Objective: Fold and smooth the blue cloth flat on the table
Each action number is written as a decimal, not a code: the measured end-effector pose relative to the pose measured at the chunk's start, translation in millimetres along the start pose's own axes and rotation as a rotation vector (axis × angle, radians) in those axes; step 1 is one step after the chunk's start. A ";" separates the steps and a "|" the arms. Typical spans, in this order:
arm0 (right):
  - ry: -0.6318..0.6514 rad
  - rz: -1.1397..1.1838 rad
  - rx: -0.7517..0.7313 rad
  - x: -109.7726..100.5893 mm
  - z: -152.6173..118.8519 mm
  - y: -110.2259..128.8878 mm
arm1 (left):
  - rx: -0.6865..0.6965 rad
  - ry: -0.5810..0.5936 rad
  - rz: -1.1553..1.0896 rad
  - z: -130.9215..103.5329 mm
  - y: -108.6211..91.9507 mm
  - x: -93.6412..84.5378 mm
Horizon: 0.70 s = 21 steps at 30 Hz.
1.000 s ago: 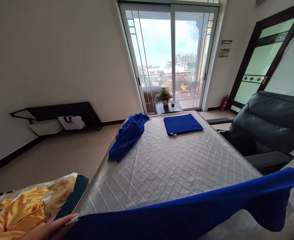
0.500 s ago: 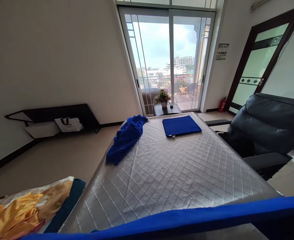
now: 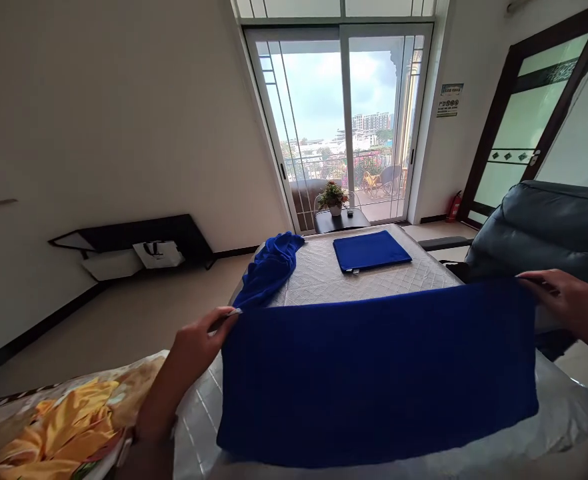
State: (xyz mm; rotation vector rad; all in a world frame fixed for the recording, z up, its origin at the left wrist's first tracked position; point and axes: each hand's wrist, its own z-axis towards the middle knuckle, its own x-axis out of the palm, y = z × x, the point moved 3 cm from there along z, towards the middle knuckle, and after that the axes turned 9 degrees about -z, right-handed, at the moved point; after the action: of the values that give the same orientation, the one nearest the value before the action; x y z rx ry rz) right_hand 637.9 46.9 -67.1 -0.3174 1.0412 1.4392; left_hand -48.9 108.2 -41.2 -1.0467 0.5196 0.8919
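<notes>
cloth over quilted surface, white-walled room

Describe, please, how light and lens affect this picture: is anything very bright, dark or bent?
Head view: the sliding glass door is brightest, lit by daylight; head view: the blue cloth between left hand and right hand shows a dark, shaded front; head view: the dark-framed door leans, likely from wide-lens distortion.

Wall sign: characters beside a row of round symbols, too small to read
White bag: dark mark, illegible
Folded blue cloth: pale tag, unreadable
Held blue cloth: pale corner tag, nothing legible
</notes>
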 end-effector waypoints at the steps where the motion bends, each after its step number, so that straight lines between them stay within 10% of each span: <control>1: 0.036 -0.028 -0.047 6.1 16.1 2.3 | 0.010 -0.012 -0.011 13.2 -4.3 4.9; 6: -0.054 -0.033 -0.050 -6.6 62.0 26.5 | 0.028 -0.235 -0.110 36.8 -24.5 0.6; 11: -0.146 0.024 0.069 -16.0 42.2 20.8 | 0.022 -0.355 -0.154 -11.5 -20.3 -3.7; 21: 0.234 0.228 0.092 122.9 -73.5 -65.3 | -0.455 0.022 -0.249 -117.3 62.1 106.3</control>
State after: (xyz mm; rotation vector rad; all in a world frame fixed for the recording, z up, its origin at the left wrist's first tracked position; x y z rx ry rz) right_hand 644.5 61.0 -223.7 -0.3134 1.3647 1.5773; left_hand -36.9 55.9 -202.5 -1.4991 0.1967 0.7930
